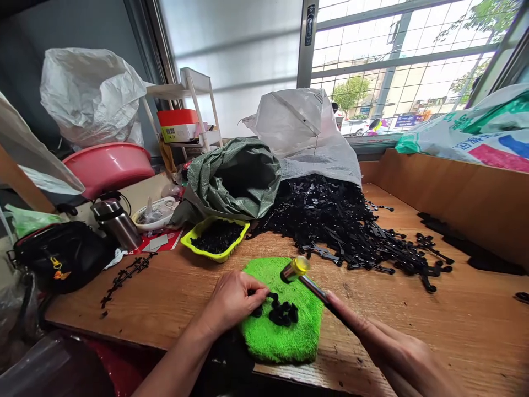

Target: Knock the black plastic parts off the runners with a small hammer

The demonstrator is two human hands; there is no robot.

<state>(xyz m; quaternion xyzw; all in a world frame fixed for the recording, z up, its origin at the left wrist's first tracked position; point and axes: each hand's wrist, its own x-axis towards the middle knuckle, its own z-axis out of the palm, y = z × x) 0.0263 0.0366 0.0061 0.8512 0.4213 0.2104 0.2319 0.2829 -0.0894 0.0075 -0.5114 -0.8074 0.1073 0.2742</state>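
Observation:
A bright green fluffy cloth (285, 344) lies at the table's front edge, with several small black pieces (283, 313) bunched on it. Over its left side, my left hand (239, 298) pinches a black piece (273, 298) between thumb and fingers. My right hand (384, 342) is wrapped round the dark handle of a small hammer (316, 288), its index finger stretched along the shaft. The hammer's head, metal with a yellow face, hangs above the cloth, apart from the black pieces.
Behind the cloth stands a yellow-green basket (215, 255) of black pieces. A large heap of black parts (330, 215) spills from a white sack (318, 149). A green sack (235, 176), steel flask (115, 223) and black bag (66, 256) stand left; a wooden board (450, 204) borders the right.

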